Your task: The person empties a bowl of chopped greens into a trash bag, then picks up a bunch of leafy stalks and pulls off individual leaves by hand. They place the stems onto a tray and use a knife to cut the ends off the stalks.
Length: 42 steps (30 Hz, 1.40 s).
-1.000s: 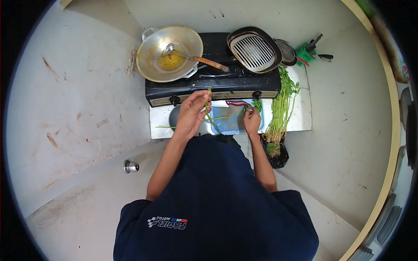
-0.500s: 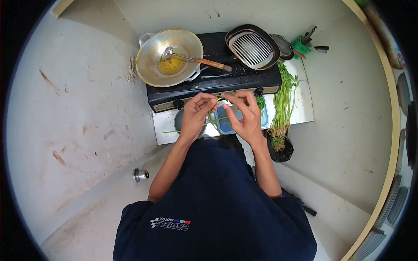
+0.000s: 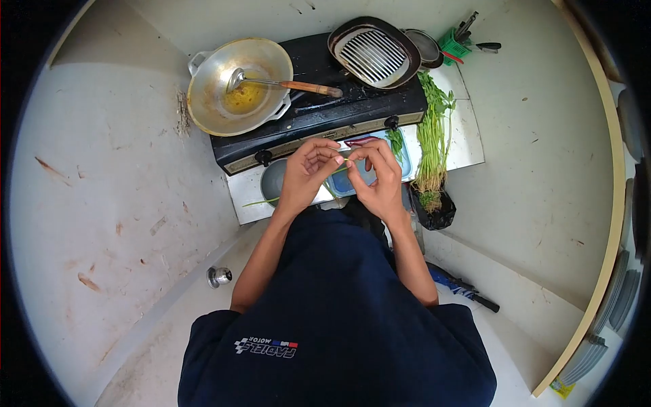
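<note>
My left hand point(image 3: 306, 178) pinches a thin green long bean point(image 3: 261, 202), whose length runs out to the left below the hand. The fingertips of my right hand point(image 3: 381, 182) are closed on the same bean, right beside the left fingertips. Under both hands lies a blue tray point(image 3: 352, 184). A dark purple, pointed vegetable point(image 3: 361, 141) and some green leaves point(image 3: 395, 139) show at the tray's far side. A grey round dish point(image 3: 272, 175) stands to the left, partly covered by my left hand.
A wok point(image 3: 203, 102) holding a ladle point(image 3: 308, 87) and yellow oil sits on the black stove point(image 3: 315, 125), with a grill pan point(image 3: 374, 57) at its right. Long-stemmed greens point(image 3: 432, 142) lie right, roots over a black bag point(image 3: 434, 211). A green basket point(image 3: 453, 47) holds knives.
My fingertips have come together on the bean, and the loop hanging between my hands has gone. The view has shifted, so the stove appears higher and further left. The purple vegetable now shows.
</note>
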{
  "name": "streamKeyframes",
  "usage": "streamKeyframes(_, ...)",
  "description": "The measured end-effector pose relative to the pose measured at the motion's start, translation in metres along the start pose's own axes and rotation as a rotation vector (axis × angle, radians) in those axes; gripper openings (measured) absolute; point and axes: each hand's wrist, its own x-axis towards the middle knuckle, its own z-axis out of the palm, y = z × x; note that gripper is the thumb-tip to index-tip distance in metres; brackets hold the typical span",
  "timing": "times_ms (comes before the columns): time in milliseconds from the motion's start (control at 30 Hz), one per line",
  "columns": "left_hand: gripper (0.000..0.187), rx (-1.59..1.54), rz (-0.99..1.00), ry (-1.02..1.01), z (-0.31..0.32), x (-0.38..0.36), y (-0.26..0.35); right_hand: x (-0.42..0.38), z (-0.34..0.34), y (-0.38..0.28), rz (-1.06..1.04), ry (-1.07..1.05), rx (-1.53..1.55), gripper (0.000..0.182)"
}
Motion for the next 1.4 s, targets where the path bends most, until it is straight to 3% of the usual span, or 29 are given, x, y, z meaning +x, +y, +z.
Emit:
streamKeyframes(133,0.032,0.104,0.074,-0.085,0.013,0.013,-0.002,-0.004,-0.010,0.014,0.167,0.000,0.154,0.015)
streamKeyframes(333,0.033,0.181,0.098,-0.184,0.039,0.035,-0.009,-0.016,-0.041,0.037,0.644,0.020,0.881,0.006)
streamKeyframes(467,0.028,0.192,0.123,-0.083,0.049,0.052,-0.017,-0.022,-0.075,0.065,0.661,0.156,1.005,0.008)
streamKeyframes(633,0.022,0.150,0.058,0.062,0.054,0.061,-0.018,-0.047,-0.102,0.165,0.785,0.303,0.493,0.011)
streamKeyframes(767,0.020,0.090,0.042,0.118,0.063,0.065,-0.024,-0.097,-0.090,0.281,0.776,0.229,0.231,0.012)
streamKeyframes(867,0.020,0.042,0.019,0.158,0.070,0.065,-0.031,-0.114,-0.073,0.321,0.733,0.110,0.175,0.011)
streamKeyframes(1033,0.018,-0.031,0.006,0.258,0.081,0.060,-0.035,-0.091,-0.053,0.325,0.678,0.099,0.139,0.010)
streamKeyframes(1233,0.016,-0.130,0.021,0.375,0.090,0.055,-0.027,-0.106,-0.078,0.348,0.340,-0.205,-0.276,0.013)
streamKeyframes(1400,0.017,-0.293,0.043,0.480,0.097,0.052,-0.024,-0.109,-0.110,0.328,0.439,-0.250,-0.111,0.017)
